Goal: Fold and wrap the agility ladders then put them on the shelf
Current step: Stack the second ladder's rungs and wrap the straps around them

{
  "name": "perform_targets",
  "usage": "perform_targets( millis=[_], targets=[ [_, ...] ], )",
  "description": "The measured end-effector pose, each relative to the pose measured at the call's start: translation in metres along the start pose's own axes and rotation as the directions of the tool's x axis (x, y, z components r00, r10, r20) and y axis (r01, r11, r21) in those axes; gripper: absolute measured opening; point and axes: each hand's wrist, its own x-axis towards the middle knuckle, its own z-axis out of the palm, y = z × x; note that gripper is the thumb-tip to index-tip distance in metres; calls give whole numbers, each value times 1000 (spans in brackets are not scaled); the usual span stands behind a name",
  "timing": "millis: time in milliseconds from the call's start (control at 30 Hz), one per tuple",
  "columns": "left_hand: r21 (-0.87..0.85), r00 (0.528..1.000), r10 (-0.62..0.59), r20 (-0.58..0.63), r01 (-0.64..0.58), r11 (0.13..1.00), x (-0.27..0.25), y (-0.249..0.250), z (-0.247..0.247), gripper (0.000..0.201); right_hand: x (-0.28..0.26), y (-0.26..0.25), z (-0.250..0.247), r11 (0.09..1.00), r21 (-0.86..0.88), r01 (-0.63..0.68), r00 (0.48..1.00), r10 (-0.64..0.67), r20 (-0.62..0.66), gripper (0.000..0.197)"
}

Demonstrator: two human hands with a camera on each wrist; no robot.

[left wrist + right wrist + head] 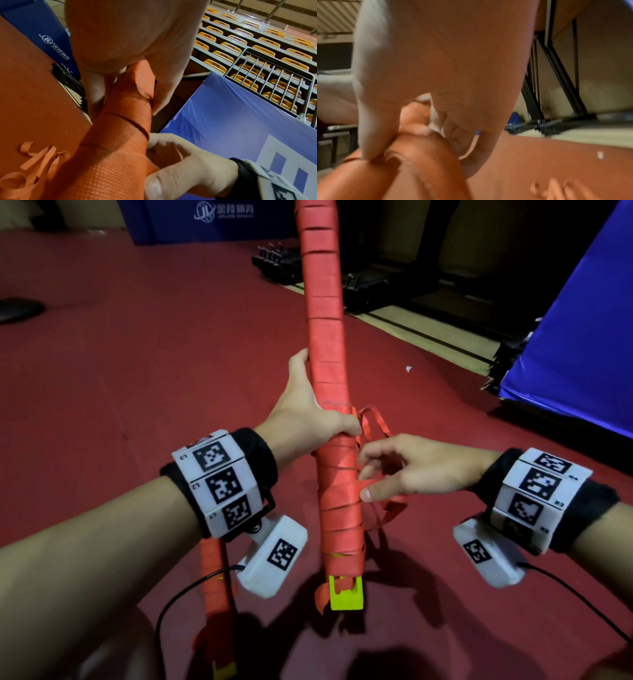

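From the head view, we hold the ladder (329, 392), a long bundle wound in red strap, upright over the red floor (137, 364). Our left hand (308, 409) is wrapped round the bundle at mid-height. Just below it, our right hand (407, 470) pinches the strap (368, 486) against the bundle's right side, with loose loops hanging behind. A yellow end (346, 594) shows at the bundle's foot; a 2nd ladder (215, 583) lies to its lower left.

From the left wrist, the left hand (130, 44) clamps the bundle (123, 121) while the right hand (185, 165) presses strap to it lower down. We judge the wrap is best kept taut, each turn overlapping the last.

From the right wrist the picture is blurred; fingers (373, 121) pinch something orange. No shelf is in view.
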Motion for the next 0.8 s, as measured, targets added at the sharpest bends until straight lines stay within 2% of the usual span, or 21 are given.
perform_targets(
  millis=[133, 267, 367, 433, 567, 700, 800],
  targets=[
    [-57, 1000, 5, 16, -4, 998, -2, 2, -1, 103, 2, -5, 11, 986, 166, -22, 996, 7, 92, 20],
    [-93, 999, 15, 40, -11, 996, 0, 9, -1, 98, -4, -11, 12, 984, 178, 0, 1000, 0, 2, 22],
    [-114, 997, 41, 71, -33, 993, 2, 15, 2, 106, -8, -13, 13, 985, 174, -4, 997, 16, -71, 30],
    [-111, 995, 63, 79, -54, 992, 2, 19, 3, 109, -12, -17, 13, 988, 153, -24, 993, 41, -107, 27],
    [0, 989, 104, 101, -104, 995, 2, 20, 2, 128, -16, -23, 14, 994, 89, -65, 981, 80, -178, 28],
    [40, 993, 4, 114, -9, 999, 2, 18, 5, 144, -18, -25, 14, 996, 27, -79, 969, 83, -232, 18],
    [-9, 992, -27, 124, 29, 1000, 9, 11, 12, 150, -21, -26, 14, 995, -21, -99, 960, 90, -264, 16]
  ],
)
